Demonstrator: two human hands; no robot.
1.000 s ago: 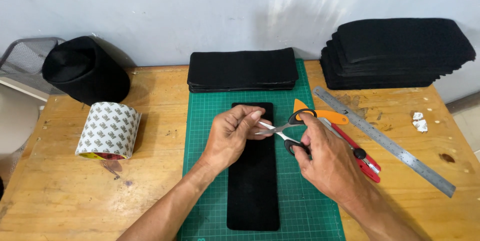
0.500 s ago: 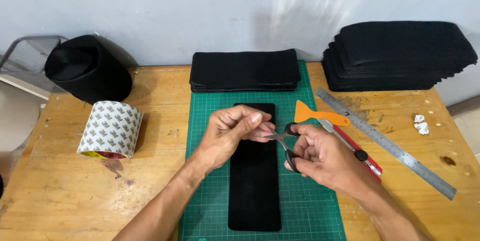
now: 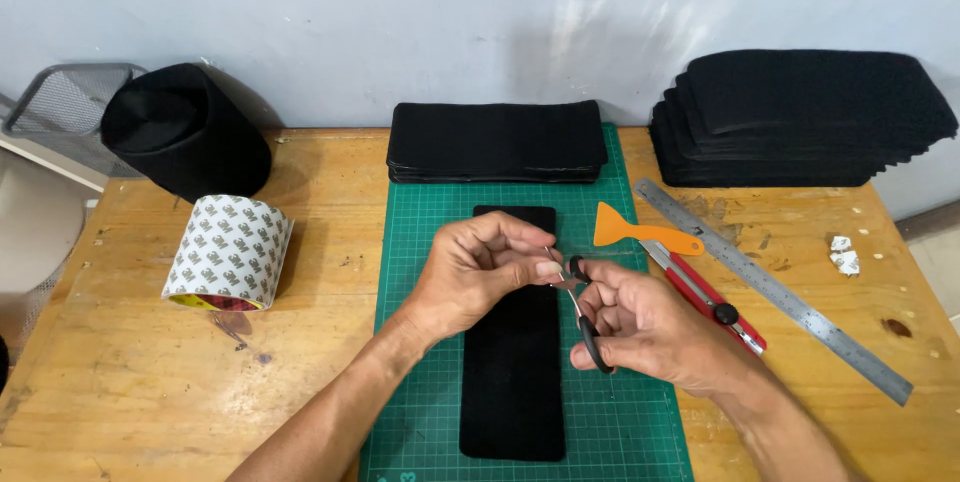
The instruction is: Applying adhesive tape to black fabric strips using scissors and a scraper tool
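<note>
Here the small scissors (image 3: 580, 317) sit in the right hand (image 3: 650, 327), fingers through the black loops, blades meeting something tiny pinched shut by the left hand (image 3: 480, 267) above the black strip (image 3: 515, 382) on the green cutting mat (image 3: 420, 242). The snip looks underway; stacked black pieces (image 3: 497, 139) wait on the counter (image 3: 130, 372).

Scissors (image 3: 580, 317) in the right hand (image 3: 650, 327): bright metal blades, glossy black plastic handles. Strip (image 3: 513, 382) beneath both hands: matt black felt-like cloth. Cutting mat (image 3: 420, 242) underneath: matt green. Ruler (image 3: 770, 287) right of the hands: brushed metal. Table (image 3: 130, 382): worn, scuffed wood.
</note>
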